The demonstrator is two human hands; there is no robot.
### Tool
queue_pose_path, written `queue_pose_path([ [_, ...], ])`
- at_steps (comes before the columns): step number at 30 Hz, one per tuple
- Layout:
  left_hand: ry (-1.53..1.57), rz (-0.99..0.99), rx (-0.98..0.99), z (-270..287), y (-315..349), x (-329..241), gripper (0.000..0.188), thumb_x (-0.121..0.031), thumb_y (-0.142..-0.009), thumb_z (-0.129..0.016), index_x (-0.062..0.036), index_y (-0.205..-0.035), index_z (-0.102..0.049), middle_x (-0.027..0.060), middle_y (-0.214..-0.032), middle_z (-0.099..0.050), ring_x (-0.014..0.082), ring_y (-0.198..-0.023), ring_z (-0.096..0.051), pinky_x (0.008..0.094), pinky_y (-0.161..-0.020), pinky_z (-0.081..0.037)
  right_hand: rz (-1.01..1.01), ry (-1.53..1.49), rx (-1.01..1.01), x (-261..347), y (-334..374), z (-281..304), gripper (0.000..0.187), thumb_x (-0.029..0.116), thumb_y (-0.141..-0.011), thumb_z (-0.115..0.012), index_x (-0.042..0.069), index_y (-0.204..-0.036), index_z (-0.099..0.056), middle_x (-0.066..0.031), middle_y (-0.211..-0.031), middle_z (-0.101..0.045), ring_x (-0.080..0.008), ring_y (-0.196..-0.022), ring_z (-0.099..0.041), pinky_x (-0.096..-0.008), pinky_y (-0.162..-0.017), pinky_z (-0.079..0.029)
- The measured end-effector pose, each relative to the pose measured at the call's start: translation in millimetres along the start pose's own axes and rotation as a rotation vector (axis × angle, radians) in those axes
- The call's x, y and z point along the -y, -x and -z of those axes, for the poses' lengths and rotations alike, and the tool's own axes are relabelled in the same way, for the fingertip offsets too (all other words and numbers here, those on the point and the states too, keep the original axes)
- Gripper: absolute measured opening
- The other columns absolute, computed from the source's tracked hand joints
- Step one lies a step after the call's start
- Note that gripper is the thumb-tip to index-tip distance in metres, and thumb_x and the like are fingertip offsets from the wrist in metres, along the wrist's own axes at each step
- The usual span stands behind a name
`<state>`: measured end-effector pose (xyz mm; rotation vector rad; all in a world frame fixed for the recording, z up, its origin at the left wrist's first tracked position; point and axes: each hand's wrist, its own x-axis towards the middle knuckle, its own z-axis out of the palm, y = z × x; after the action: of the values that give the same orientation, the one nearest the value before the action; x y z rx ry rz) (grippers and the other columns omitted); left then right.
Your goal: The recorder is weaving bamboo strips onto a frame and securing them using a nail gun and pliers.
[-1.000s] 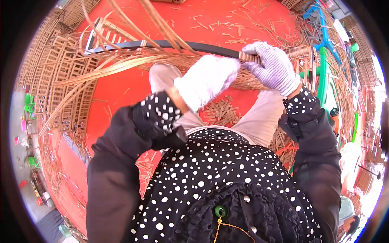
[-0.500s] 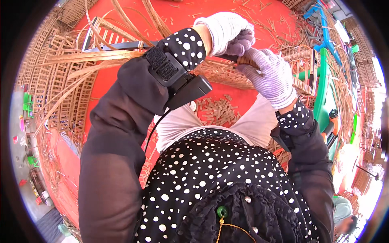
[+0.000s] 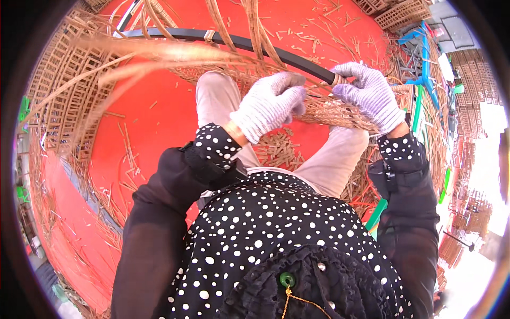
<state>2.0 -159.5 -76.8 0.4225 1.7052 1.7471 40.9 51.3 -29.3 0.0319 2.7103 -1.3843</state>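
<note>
My left hand (image 3: 272, 105), in a pale knitted glove, is closed with its fingers curled together above my lap. Whatever it grips is hidden behind the fingers. My right hand (image 3: 371, 94), gloved alike, pinches the wrapped end of a black frame bar (image 3: 300, 63) between thumb and fingers. Tan wicker strip binds the bar there in tight turns. Below the bar hangs the woven wicker side (image 3: 332, 112) of the piece, across my knees. Several long loose wicker strips (image 3: 249, 32) loop over the bar, and others trail off to the left, blurred.
Openwork wicker panels (image 3: 66, 87) stack up on the left. Short cut wicker pieces (image 3: 279, 149) lie between my legs on the red floor (image 3: 133, 143). To the right are a blue frame (image 3: 426, 58), a green bar (image 3: 376, 215) and heaped loose strips.
My left hand has come down and nearer, away from my right hand. The black bar now shows much more, and the trailing strips on the left have swung into blur.
</note>
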Motion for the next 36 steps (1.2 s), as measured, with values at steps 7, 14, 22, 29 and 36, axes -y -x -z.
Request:
queue_pose_path([
  [7, 0.034, -0.197, -0.095, -22, -20, 13, 0.032, -0.024, -0.089, -0.045, -0.0006, -0.109, -0.052, 0.0089, -0.068, -0.062, 0.0092, -0.041, -0.048, 0.0213, -0.038, -0.039, -0.042, -0.012, -0.004, 0, -3, 2, 0.025, 0.009, -0.072, -0.067, 0.003, -0.097, -0.063, -0.0005, -0.075, -0.062, -0.0063, -0.067, -0.053, -0.0226, -0.063, -0.045],
  [14, 0.203, 0.135, 0.096, -29, -45, 11, 0.027, -0.023, -0.088, -0.046, 0.0, -0.101, -0.051, 0.0114, -0.061, -0.059, 0.0114, -0.033, -0.044, 0.0238, -0.031, -0.035, -0.043, -0.045, 0.013, 0, 0, 2, 0.027, 0.007, -0.072, -0.067, 0.004, -0.099, -0.063, -0.0051, -0.084, -0.062, -0.011, -0.077, -0.055, -0.0257, -0.071, -0.045],
  [22, 0.109, -0.143, -0.133, -48, -15, 10, 0.025, -0.022, -0.089, -0.044, 0.0011, -0.094, -0.054, 0.0046, -0.05, -0.05, 0.01, -0.033, -0.041, 0.0234, -0.032, -0.031, 0.119, 0.065, -0.026, -3, 3, -4, 0.029, 0.009, -0.073, -0.067, 0.004, -0.102, -0.061, -0.0062, -0.086, -0.063, -0.0135, -0.079, -0.058, -0.0279, -0.072, -0.046],
  [29, 0.149, 0.135, 0.057, -41, -5, -32, 0.026, -0.023, -0.089, -0.045, 0.0001, -0.088, -0.056, 0.0015, -0.048, -0.045, 0.009, -0.033, -0.039, 0.0228, -0.03, -0.029, 0.387, 0.43, -0.254, -9, 6, -17, 0.032, 0.021, -0.07, -0.069, 0.011, -0.099, -0.059, -0.008, -0.084, -0.062, -0.0234, -0.074, -0.061, -0.0306, -0.065, -0.048],
  [36, -0.296, -0.344, 0.17, -5, -9, -81, 0.016, -0.017, -0.084, -0.055, -0.0017, -0.088, -0.058, 0.003, -0.061, -0.055, 0.0078, -0.048, -0.052, 0.0197, -0.046, -0.042, 0.315, 0.521, -0.413, -4, 10, -25, 0.023, 0.035, -0.073, -0.065, 0.014, -0.08, -0.059, -0.0044, -0.069, -0.058, -0.0236, -0.062, -0.059, -0.0324, -0.055, -0.046],
])
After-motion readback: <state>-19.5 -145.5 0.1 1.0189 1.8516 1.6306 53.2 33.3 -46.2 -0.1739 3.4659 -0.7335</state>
